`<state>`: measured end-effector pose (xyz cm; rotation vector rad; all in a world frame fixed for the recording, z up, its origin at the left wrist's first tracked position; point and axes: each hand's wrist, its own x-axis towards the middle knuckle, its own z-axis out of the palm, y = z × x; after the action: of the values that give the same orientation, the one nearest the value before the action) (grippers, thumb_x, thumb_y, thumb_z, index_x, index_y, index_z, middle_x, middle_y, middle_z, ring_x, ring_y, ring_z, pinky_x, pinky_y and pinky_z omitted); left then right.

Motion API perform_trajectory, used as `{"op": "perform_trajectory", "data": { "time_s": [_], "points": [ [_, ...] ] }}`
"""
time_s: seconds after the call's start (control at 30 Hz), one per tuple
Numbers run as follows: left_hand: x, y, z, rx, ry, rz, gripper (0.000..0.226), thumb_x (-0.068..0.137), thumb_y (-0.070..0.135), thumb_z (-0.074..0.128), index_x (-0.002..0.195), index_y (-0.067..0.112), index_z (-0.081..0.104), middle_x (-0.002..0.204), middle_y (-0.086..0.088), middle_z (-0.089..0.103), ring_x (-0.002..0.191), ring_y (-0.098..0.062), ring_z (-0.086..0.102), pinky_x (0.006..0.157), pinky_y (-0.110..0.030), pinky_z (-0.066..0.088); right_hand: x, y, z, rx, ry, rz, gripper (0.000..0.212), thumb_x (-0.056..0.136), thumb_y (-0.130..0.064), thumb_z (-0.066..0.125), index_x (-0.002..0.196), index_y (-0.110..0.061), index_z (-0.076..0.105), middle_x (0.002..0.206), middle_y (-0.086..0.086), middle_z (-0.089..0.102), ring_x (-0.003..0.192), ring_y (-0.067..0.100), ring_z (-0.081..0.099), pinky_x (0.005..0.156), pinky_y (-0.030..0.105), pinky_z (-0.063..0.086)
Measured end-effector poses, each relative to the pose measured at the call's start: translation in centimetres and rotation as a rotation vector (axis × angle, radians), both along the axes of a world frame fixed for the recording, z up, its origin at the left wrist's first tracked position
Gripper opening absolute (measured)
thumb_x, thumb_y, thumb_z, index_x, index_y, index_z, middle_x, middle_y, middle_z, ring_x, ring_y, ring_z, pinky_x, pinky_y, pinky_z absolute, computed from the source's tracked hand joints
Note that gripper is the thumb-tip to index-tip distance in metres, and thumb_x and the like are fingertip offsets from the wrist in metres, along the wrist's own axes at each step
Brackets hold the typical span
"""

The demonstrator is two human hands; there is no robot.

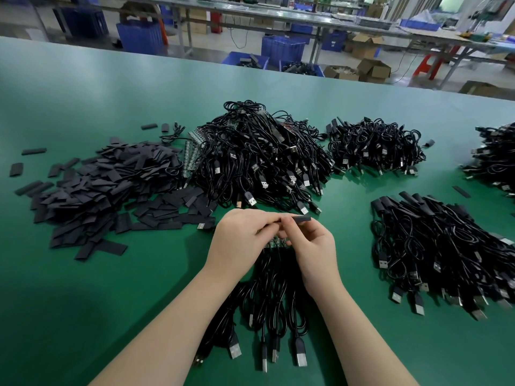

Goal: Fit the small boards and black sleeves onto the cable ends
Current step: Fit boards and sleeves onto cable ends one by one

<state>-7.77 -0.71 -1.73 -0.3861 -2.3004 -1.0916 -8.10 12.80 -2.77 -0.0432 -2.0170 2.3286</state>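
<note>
My left hand [239, 240] and my right hand [315, 246] meet above the green table [111, 302]. Between their fingertips sits a black sleeve [301, 218], pinched from both sides, its right end sticking out past my fingers. Under my hands a row of small green boards [274, 243] peeks out, joined to a bunch of black USB cables [267, 316] that run toward me. A big heap of flat black sleeves [106, 188] lies to the left. Strips of spare boards [191, 154] lean on the middle cable pile [259, 160].
More cable piles lie at the back right [376, 146], at the right edge [493, 157], and close on the right with sleeves fitted [440, 246]. Stray sleeves dot the table's left. Beyond the far edge stand blue crates [281, 47], cardboard boxes and other benches.
</note>
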Motion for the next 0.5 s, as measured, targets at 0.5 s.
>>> {"op": "perform_trajectory", "data": {
  "time_s": [0.5],
  "points": [
    [-0.17, -0.39, -0.42, -0.072, 0.078, 0.036, 0.013, 0.082, 0.021, 0.071, 0.090, 0.015, 0.080, 0.079, 0.007, 0.074, 0.076, -0.010, 0.069, 0.074, -0.034, 0.050, 0.01, 0.12, 0.17, -0.098, -0.038, -0.015, 0.016, 0.086, -0.024, 0.075, 0.071, -0.021, 0.077, 0.067, -0.003, 0.069, 0.059, 0.004, 0.060, 0.061, 0.015, 0.049]
  ]
}}
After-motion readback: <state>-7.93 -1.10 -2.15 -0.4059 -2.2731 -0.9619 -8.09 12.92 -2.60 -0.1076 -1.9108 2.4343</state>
